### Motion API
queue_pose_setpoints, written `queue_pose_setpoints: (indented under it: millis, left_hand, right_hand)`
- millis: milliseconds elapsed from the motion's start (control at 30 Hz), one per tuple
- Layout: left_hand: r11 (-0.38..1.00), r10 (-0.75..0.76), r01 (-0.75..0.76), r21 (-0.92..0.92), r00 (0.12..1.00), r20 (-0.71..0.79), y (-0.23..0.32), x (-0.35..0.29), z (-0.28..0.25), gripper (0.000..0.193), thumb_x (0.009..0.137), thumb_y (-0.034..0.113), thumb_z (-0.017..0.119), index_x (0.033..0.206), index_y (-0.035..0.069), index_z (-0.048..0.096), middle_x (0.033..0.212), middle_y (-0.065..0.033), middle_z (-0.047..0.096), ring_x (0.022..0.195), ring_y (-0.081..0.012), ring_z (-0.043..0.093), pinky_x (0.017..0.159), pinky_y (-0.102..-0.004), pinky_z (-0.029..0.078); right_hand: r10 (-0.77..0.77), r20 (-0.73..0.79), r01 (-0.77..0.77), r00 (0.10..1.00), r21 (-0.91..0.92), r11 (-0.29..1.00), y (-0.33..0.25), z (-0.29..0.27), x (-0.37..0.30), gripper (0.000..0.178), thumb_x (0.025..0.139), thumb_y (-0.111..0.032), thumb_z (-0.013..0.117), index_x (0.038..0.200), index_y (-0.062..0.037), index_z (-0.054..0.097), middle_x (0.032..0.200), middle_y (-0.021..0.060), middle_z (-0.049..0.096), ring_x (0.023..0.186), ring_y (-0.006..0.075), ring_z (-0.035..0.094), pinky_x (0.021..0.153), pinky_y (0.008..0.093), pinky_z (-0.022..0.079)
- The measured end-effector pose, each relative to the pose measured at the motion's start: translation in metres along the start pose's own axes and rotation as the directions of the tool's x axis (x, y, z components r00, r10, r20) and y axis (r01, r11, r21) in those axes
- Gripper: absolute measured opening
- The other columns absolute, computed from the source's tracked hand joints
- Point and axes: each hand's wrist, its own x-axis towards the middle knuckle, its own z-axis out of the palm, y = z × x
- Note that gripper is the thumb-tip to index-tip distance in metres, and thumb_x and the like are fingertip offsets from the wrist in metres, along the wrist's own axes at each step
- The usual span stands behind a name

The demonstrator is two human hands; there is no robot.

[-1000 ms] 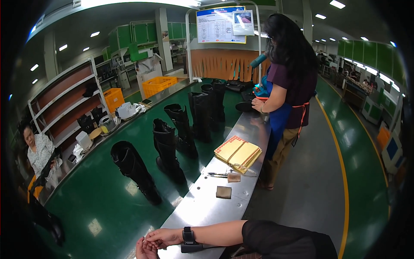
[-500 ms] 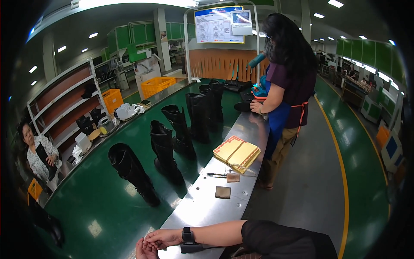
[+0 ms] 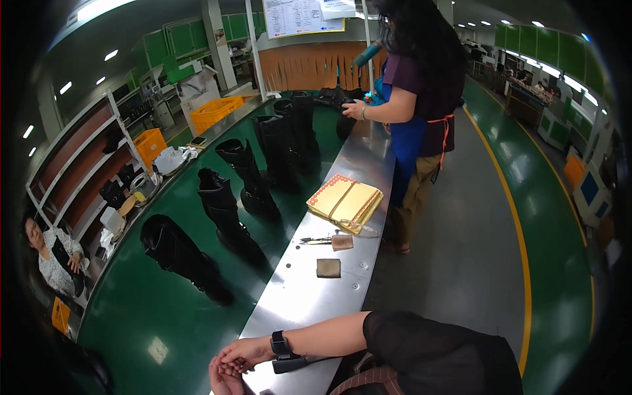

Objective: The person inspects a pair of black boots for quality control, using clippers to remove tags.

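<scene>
Left hand [image 3: 226, 379], right hand [image 3: 246, 353]: curled fingers touching; anything pinched, cannot tell. Tall black leather-look boots [image 3: 183, 255]: row, farther off, on green-topped metal-edged bench [image 3: 148, 319]. Step, judged: waiting; boot handling calls for parting hands.

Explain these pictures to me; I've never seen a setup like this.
There is no robot here, just a person working bare-handed. The pictures come from a wide fisheye camera worn on the head, so straight edges bend.

At the bottom, the right hand, with a black band on its wrist, meets the left hand. I can't make out anything held between them.

A row of black boots stands on the green surface. Along its side, a metal ledge bears a yellow bundle, some thin tools and two brown squares.

Further along, a co-worker in a blue apron handles dark footwear.
</scene>
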Motion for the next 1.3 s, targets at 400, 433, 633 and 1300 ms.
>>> queue_pose_setpoints:
  millis: [400, 433, 633, 1300]
  left_hand:
    - [0.997, 0.025, -0.033, 0.063, 0.992, 0.126, -0.005, 0.010, -0.009, 0.028, 0.095, 0.021, 0.048, 0.116, 0.002, 0.053, 0.103, -0.0092, 0.061, 0.089, -0.0186, 0.059, 0.077, -0.0288, 0.049]
    - [0.995, 0.058, -0.065, 0.076, 0.994, 0.098, -0.006, 0.011, -0.009, 0.030, 0.096, 0.020, 0.046, 0.118, 0.002, 0.052, 0.105, -0.0096, 0.061, 0.090, -0.0185, 0.059, 0.078, -0.0281, 0.049]
    - [0.987, 0.108, -0.112, 0.117, 0.993, 0.040, -0.008, 0.007, 0.000, 0.031, 0.097, 0.019, 0.041, 0.121, 0.001, 0.050, 0.108, -0.0100, 0.060, 0.091, -0.0165, 0.058, 0.079, -0.0251, 0.048]
    - [0.989, 0.094, -0.097, 0.107, 0.995, 0.037, -0.003, 0.009, -0.010, 0.033, 0.100, 0.021, 0.042, 0.124, 0.000, 0.050, 0.110, -0.0110, 0.059, 0.098, -0.0171, 0.057, 0.087, -0.0261, 0.048]
  right_hand:
    - [-0.059, -0.014, 0.058, 0.998, -0.033, 0.998, 0.000, 0.000, 0.005, 0.020, 0.090, -0.011, 0.054, 0.109, -0.0078, 0.058, 0.082, 0.0000, 0.060, 0.067, 0.0078, 0.053, 0.062, 0.0221, 0.047]
    - [-0.063, -0.013, 0.062, 0.998, -0.024, 0.998, -0.001, 0.000, 0.004, 0.020, 0.090, -0.011, 0.054, 0.109, -0.0078, 0.058, 0.082, 0.0000, 0.060, 0.067, 0.0078, 0.053, 0.062, 0.0221, 0.047]
    - [-0.039, -0.008, 0.038, 0.999, -0.027, 0.999, 0.004, -0.004, 0.008, 0.026, 0.089, -0.010, 0.056, 0.115, -0.0094, 0.056, 0.074, -0.0015, 0.054, 0.065, 0.0082, 0.053, 0.062, 0.0232, 0.048]
    - [-0.078, -0.067, 0.075, 0.995, -0.040, 0.996, 0.004, -0.005, 0.011, 0.035, 0.086, -0.009, 0.059, 0.121, -0.0074, 0.052, 0.079, 0.0051, 0.059, 0.069, 0.0148, 0.059, 0.066, 0.0294, 0.053]
